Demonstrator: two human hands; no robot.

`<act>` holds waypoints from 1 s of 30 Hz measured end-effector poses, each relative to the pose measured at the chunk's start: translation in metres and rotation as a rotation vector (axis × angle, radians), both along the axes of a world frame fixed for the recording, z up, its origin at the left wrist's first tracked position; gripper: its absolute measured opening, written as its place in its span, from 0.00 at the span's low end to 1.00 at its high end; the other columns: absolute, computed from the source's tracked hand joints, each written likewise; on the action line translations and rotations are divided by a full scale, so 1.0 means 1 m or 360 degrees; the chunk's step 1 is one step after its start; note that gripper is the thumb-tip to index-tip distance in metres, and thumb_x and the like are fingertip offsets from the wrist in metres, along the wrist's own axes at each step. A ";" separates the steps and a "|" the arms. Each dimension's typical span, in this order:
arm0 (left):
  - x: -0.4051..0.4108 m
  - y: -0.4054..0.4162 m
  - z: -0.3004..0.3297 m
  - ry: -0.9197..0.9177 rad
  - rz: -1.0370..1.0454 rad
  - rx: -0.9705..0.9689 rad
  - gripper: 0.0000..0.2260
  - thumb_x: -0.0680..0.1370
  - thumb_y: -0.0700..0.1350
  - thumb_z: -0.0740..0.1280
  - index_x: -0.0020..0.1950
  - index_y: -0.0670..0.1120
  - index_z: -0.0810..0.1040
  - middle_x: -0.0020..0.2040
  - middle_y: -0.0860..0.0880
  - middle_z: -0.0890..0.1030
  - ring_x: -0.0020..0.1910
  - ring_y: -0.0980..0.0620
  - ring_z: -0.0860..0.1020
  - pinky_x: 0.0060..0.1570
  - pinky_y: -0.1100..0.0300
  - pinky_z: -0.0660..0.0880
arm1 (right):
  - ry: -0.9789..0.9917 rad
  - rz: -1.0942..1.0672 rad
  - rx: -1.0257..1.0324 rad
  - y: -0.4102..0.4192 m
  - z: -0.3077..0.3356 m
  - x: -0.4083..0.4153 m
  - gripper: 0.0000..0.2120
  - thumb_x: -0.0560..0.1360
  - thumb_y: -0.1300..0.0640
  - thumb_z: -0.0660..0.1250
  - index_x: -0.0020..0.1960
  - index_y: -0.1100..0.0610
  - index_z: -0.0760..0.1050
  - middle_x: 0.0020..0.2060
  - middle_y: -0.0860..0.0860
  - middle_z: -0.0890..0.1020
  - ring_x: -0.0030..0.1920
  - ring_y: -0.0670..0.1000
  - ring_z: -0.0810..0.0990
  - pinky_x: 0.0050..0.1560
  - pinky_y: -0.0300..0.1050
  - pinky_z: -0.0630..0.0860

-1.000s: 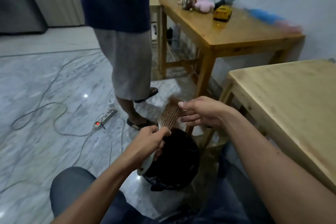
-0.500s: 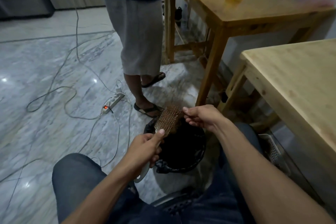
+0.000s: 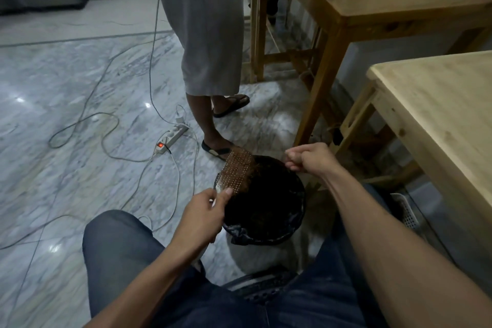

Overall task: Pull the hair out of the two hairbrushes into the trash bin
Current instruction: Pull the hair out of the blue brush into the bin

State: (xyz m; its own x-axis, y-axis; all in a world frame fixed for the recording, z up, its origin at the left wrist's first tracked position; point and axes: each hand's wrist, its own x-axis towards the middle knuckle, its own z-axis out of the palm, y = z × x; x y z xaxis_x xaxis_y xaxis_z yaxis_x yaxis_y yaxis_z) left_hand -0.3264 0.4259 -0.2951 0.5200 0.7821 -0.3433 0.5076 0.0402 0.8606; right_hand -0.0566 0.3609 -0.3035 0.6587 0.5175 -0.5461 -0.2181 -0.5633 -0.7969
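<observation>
Reddish-brown hair [image 3: 246, 168] is seen still matted in the paddle hairbrush [image 3: 237, 172], gripped by the left hand [image 3: 205, 217] over the black-lined trash bin [image 3: 266, 202] at lower centre. The right hand [image 3: 310, 157] is pinched closed; any strands held cannot be told. No second brush is visible, so much is judged left.

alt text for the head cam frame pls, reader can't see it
Seated person's left hand holds a hairbrush, bristles matted with brown hair, over a black-lined trash bin while the right hand is pinched shut at the bin's far rim. A second person stands beyond on the marble floor, beside a power strip.
</observation>
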 end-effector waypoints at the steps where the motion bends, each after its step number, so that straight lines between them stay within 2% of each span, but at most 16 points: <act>1: 0.004 0.001 -0.002 0.0003 0.0009 0.0004 0.24 0.81 0.58 0.64 0.50 0.34 0.74 0.26 0.52 0.64 0.20 0.54 0.62 0.21 0.61 0.59 | 0.0037 0.0175 -0.0001 0.003 0.003 -0.004 0.14 0.80 0.70 0.66 0.64 0.65 0.80 0.54 0.57 0.84 0.52 0.52 0.84 0.50 0.44 0.83; 3: 0.009 0.003 -0.007 0.0001 0.0023 0.0001 0.25 0.81 0.58 0.64 0.50 0.33 0.73 0.26 0.52 0.64 0.20 0.54 0.61 0.21 0.61 0.58 | 0.0056 0.0416 -0.0037 0.006 0.011 -0.010 0.21 0.80 0.66 0.66 0.72 0.55 0.75 0.67 0.53 0.77 0.67 0.53 0.77 0.63 0.49 0.79; 5: 0.010 0.003 -0.009 0.0004 0.0037 -0.0019 0.25 0.81 0.58 0.64 0.49 0.33 0.73 0.25 0.52 0.65 0.20 0.54 0.62 0.22 0.61 0.59 | 0.0062 0.0483 -0.0003 0.009 0.017 -0.012 0.22 0.81 0.56 0.68 0.75 0.52 0.73 0.71 0.51 0.75 0.71 0.53 0.74 0.69 0.52 0.74; 7: 0.012 0.002 -0.008 -0.0009 0.0031 -0.0032 0.23 0.82 0.56 0.64 0.46 0.35 0.72 0.25 0.51 0.66 0.19 0.54 0.62 0.22 0.61 0.59 | 0.0144 0.0566 0.0073 0.008 0.018 -0.015 0.23 0.80 0.48 0.69 0.73 0.53 0.74 0.68 0.52 0.79 0.67 0.52 0.79 0.69 0.52 0.75; 9: 0.015 0.001 -0.008 -0.0010 0.0018 -0.0021 0.20 0.82 0.55 0.64 0.43 0.39 0.73 0.26 0.50 0.67 0.20 0.53 0.64 0.22 0.61 0.60 | 0.0195 0.0716 0.0110 0.005 0.016 -0.021 0.22 0.77 0.46 0.73 0.68 0.55 0.78 0.61 0.53 0.84 0.59 0.51 0.84 0.63 0.48 0.80; 12: 0.017 -0.002 -0.010 -0.0011 0.0023 -0.0023 0.24 0.81 0.58 0.65 0.44 0.36 0.72 0.25 0.51 0.67 0.21 0.52 0.65 0.22 0.59 0.62 | 0.0040 0.0720 0.0147 0.005 0.011 -0.028 0.10 0.76 0.54 0.76 0.54 0.58 0.85 0.45 0.51 0.88 0.44 0.47 0.86 0.46 0.39 0.81; 14: 0.015 -0.003 -0.011 0.0001 0.0013 0.0013 0.26 0.80 0.60 0.65 0.46 0.35 0.73 0.26 0.50 0.67 0.22 0.52 0.65 0.25 0.56 0.62 | -0.0096 0.0549 0.0130 0.005 0.005 -0.028 0.05 0.77 0.58 0.75 0.48 0.59 0.86 0.40 0.51 0.86 0.40 0.46 0.83 0.42 0.40 0.80; 18: 0.017 -0.008 -0.009 0.0087 -0.0043 0.0055 0.24 0.81 0.59 0.65 0.46 0.35 0.75 0.25 0.51 0.67 0.21 0.53 0.66 0.28 0.55 0.62 | -0.0098 0.0161 -0.0031 0.010 -0.013 -0.030 0.05 0.76 0.59 0.75 0.44 0.61 0.85 0.39 0.54 0.86 0.39 0.50 0.83 0.44 0.45 0.83; 21: 0.015 -0.008 -0.009 0.0132 -0.0045 0.0060 0.24 0.81 0.58 0.65 0.48 0.35 0.76 0.26 0.49 0.68 0.21 0.51 0.66 0.26 0.57 0.62 | -0.0272 0.0038 -0.0197 0.023 -0.027 -0.030 0.10 0.73 0.53 0.76 0.38 0.60 0.85 0.38 0.57 0.87 0.42 0.57 0.86 0.51 0.55 0.85; 23: 0.012 -0.006 -0.008 0.0137 -0.0040 0.0038 0.22 0.81 0.59 0.65 0.48 0.37 0.76 0.27 0.49 0.68 0.20 0.51 0.64 0.23 0.59 0.61 | -0.0363 -0.0089 -0.0261 0.031 -0.030 -0.025 0.13 0.72 0.50 0.76 0.43 0.61 0.85 0.44 0.59 0.87 0.46 0.61 0.87 0.51 0.56 0.85; 26: 0.007 -0.005 -0.007 0.0191 -0.0098 0.0107 0.21 0.81 0.59 0.64 0.47 0.40 0.78 0.24 0.52 0.67 0.20 0.52 0.64 0.25 0.59 0.62 | -0.0388 -0.0231 -0.0356 0.031 -0.025 -0.019 0.15 0.75 0.47 0.73 0.50 0.60 0.84 0.51 0.58 0.86 0.50 0.61 0.86 0.54 0.53 0.84; 28: 0.007 -0.007 -0.007 0.0249 -0.0148 0.0209 0.22 0.81 0.60 0.64 0.48 0.39 0.78 0.24 0.52 0.67 0.21 0.52 0.66 0.26 0.55 0.65 | -0.0389 -0.0199 -0.0329 0.028 -0.023 -0.022 0.13 0.78 0.48 0.70 0.52 0.58 0.84 0.55 0.57 0.86 0.54 0.59 0.84 0.56 0.49 0.80; 30: 0.008 -0.009 -0.008 0.0328 -0.0186 0.0317 0.23 0.81 0.60 0.63 0.49 0.38 0.78 0.25 0.50 0.69 0.22 0.52 0.69 0.28 0.54 0.68 | -0.0357 -0.0018 -0.0238 0.023 -0.021 -0.025 0.14 0.81 0.49 0.65 0.57 0.56 0.84 0.60 0.54 0.85 0.59 0.56 0.82 0.61 0.48 0.77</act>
State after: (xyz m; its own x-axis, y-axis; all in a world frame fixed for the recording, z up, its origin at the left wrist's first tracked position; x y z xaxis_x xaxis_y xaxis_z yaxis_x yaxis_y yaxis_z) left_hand -0.3187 0.4166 -0.3029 0.5458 0.7837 -0.2965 0.6634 -0.1880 0.7243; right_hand -0.0812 0.3841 -0.3245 0.7773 0.4341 -0.4554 -0.0523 -0.6767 -0.7344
